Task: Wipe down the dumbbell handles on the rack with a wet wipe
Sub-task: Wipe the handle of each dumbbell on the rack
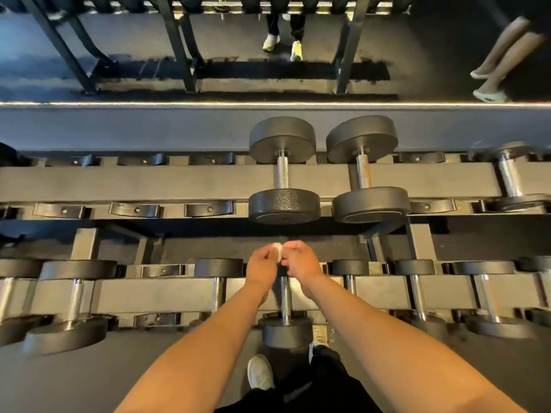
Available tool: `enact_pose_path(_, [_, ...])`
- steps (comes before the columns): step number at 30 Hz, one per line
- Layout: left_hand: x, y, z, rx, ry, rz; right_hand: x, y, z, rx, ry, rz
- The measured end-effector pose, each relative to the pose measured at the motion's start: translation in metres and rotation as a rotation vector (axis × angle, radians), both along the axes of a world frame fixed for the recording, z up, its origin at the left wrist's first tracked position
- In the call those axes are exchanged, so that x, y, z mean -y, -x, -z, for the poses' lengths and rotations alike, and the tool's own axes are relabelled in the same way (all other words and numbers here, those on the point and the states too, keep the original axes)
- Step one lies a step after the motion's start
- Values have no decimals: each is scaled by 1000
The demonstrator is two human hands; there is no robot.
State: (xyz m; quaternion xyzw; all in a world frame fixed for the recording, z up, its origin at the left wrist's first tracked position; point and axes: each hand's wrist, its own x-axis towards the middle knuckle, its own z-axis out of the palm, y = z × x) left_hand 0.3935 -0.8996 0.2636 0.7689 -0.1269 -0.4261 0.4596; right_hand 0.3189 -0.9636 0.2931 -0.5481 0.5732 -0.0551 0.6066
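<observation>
A small white wet wipe [278, 251] is bunched between my two hands above the lower rack tier. My left hand [264, 263] pinches its left side and my right hand [299, 262] pinches its right side. Directly below the hands lies a dumbbell with a chrome handle [285, 301] and a black head [285, 332] toward me; its far head is hidden by my hands. On the upper tier [149, 180] rest two bigger dumbbells, their knurled handles at centre [282, 172] and to its right [363, 172].
More dumbbells fill the lower tier left [74, 296] and right [416, 296]. Several empty cradles [134, 208] line the upper tier's left half. A mirror behind the rack shows a person's legs [284, 34]; another person's legs [504, 55] are at the top right. My shoes [260, 371] stand below.
</observation>
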Motion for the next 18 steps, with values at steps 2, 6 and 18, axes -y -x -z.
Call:
enact_pose_path(2, [-16, 2, 9, -35, -6, 37, -18, 6, 9, -9, -41, 37])
enact_pose_path(6, [-49, 6, 35, -26, -86, 138, -50, 22, 32, -34, -71, 70])
enact_pose_path(18, [-104, 27, 89, 22, -352, 116, -98, 45, 82, -151, -197, 256])
